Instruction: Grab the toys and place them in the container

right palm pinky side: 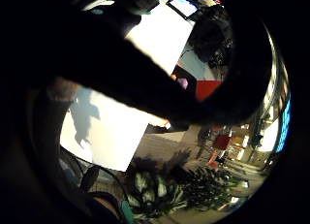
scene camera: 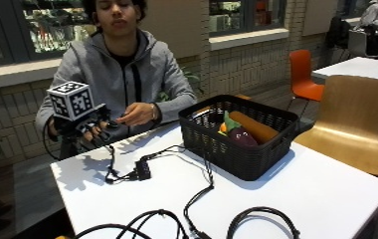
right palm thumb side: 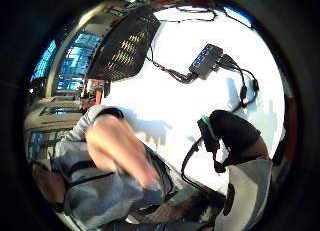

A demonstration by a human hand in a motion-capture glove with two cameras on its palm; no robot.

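Toys already lie in the black wicker-style basket (scene camera: 242,149), which stands on the white surface (scene camera: 321,194) at about three o'clock from the person: a carrot (scene camera: 250,126) with green leaves (scene camera: 231,121) and a dark purple eggplant (scene camera: 242,137) beside it, leaning against the inner wall. No toy shows on the bare surface, so I judge the collecting done or nearly so.

The gloved right hand (scene camera: 88,128) is raised off the near table edge at about nine o'clock from the basket, well apart from it. Its grip reads as relaxed, fingers hanging loosely with nothing between them; the bare left hand (scene camera: 136,114) reaches across to it, perhaps adjusting the glove, which would explain why both hands sit close to the chest rather than over the work.

A small black hub (scene camera: 142,172) with cables (scene camera: 195,199) lies on the surface between hand and basket, out of the way of any reach.
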